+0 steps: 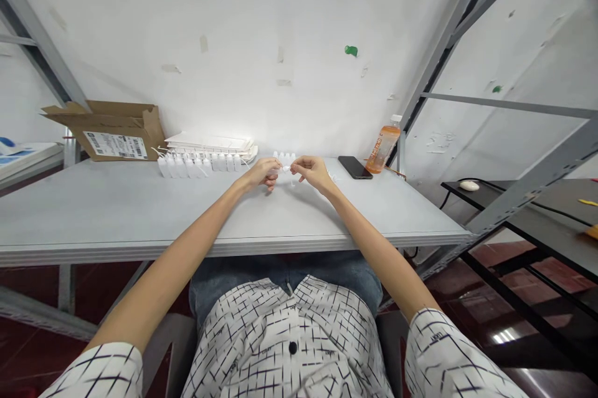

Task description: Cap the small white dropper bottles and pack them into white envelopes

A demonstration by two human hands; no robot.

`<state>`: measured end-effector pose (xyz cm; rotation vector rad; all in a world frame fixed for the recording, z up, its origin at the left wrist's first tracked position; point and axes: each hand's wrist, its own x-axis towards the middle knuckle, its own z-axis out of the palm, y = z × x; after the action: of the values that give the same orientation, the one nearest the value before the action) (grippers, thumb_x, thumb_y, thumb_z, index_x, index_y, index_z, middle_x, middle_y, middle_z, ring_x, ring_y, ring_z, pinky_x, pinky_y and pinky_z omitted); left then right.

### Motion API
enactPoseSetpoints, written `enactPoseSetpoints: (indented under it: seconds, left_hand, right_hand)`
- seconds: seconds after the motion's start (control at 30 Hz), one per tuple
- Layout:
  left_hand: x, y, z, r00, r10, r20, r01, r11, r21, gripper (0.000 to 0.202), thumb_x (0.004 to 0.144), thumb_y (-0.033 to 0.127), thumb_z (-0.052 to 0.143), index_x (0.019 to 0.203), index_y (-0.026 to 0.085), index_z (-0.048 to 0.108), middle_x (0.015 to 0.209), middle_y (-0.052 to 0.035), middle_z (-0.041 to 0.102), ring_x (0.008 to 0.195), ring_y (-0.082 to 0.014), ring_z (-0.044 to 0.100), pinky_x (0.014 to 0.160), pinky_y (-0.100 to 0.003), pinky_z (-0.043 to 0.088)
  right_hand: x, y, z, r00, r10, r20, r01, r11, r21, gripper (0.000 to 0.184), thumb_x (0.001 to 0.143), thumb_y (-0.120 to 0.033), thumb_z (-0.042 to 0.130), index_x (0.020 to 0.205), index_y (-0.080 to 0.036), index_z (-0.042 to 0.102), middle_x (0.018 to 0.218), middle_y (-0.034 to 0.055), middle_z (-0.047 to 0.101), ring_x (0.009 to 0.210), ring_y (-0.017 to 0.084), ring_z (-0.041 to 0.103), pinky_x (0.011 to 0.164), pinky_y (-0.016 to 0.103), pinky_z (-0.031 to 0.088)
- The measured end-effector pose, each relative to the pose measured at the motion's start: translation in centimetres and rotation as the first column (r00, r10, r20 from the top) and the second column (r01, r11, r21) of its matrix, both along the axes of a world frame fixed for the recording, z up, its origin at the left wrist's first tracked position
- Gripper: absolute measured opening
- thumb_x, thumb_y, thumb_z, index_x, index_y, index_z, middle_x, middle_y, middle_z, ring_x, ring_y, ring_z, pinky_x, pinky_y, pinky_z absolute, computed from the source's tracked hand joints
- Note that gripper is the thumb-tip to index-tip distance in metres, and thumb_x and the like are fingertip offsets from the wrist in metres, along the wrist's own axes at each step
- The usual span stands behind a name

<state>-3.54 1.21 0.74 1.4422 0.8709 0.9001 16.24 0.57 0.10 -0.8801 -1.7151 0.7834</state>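
Head view: left hand (pixel 264 174) and right hand (pixel 308 172), fingers pinched closed on one small white plastic piece (pixel 285 169), just right of a row of roughly ten white plastic squeeze bottles (pixel 199 165) on the grey bench (pixel 140 211); one open cardboard box (pixel 112 130) left of that row, one black phone (pixel 354 167) and one orange-filled plastic bottle (pixel 383 147) right of it.

White plastic piece (pixel 285 169) between hands (pixel 264 173) (pixel 307 174) too small to identify, mostly hidden, shape unclear
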Motion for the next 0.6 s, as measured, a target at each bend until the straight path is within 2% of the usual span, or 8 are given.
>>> enactPoseSetpoints:
  seconds: [0.1, 0.3, 0.47, 0.6]
  left_hand:
    - [0.0, -0.1, 0.0, 1.000, 0.009, -0.013, -0.008, 1.000, 0.007, 0.015, 0.072, 0.028, 0.062, 0.081, 0.021, 0.052, 0.052, 0.0075, 0.034, 0.039, -0.0085, 0.033, 0.039, -0.024, 0.043]
    - [0.1, -0.2, 0.0, 1.000, 0.010, 0.000, -0.010, 1.000, 0.003, 0.017, 0.071, 0.027, 0.062, 0.082, 0.021, 0.051, 0.051, 0.0082, 0.033, 0.038, -0.0083, 0.034, 0.038, -0.023, 0.043]
    - [0.0, 0.0, -0.2, 1.000, 0.013, -0.021, -0.013, 1.000, 0.003, 0.016, 0.072, 0.028, 0.062, 0.081, 0.021, 0.051, 0.051, 0.0084, 0.033, 0.037, -0.0085, 0.034, 0.037, -0.024, 0.043]
    - [0.0, -0.1, -0.2, 0.999, 0.013, -0.035, -0.013, 1.000, 0.000, 0.015, 0.073, 0.028, 0.062, 0.080, 0.022, 0.050, 0.051, 0.0087, 0.032, 0.036, -0.0090, 0.035, 0.037, -0.024, 0.043]
  right_hand:
    - [0.0, -0.4, 0.1, 0.997, -0.023, 0.075, 0.021, 1.000, 0.021, 0.011, 0.078, -0.024, 0.062, 0.076, -0.015, 0.067, 0.073, 0.0048, 0.070, 0.067, 0.015, 0.066, 0.049, 0.020, 0.050]
    - [-0.2, -0.8, -0.1, 0.947, -0.129, 0.294, 0.084, 0.984, 0.159, 0.015, 0.084, -0.019, 0.058, 0.076, -0.015, 0.070, 0.069, 0.0017, 0.069, 0.058, 0.013, 0.068, 0.057, 0.021, 0.050]
    - [-0.6, -1.3, -0.2, 0.946, -0.078, 0.315, 0.038, 0.991, 0.131, 0.021, 0.090, -0.030, 0.060, 0.086, -0.015, 0.073, 0.072, 0.0031, 0.071, 0.059, 0.015, 0.071, 0.057, 0.021, 0.051]
    - [-0.7, -1.4, -0.3, 0.945, -0.065, 0.319, 0.022, 0.990, 0.136, 0.028, 0.090, -0.042, 0.064, 0.086, -0.016, 0.072, 0.076, 0.0032, 0.072, 0.059, 0.016, 0.072, 0.058, 0.023, 0.051]
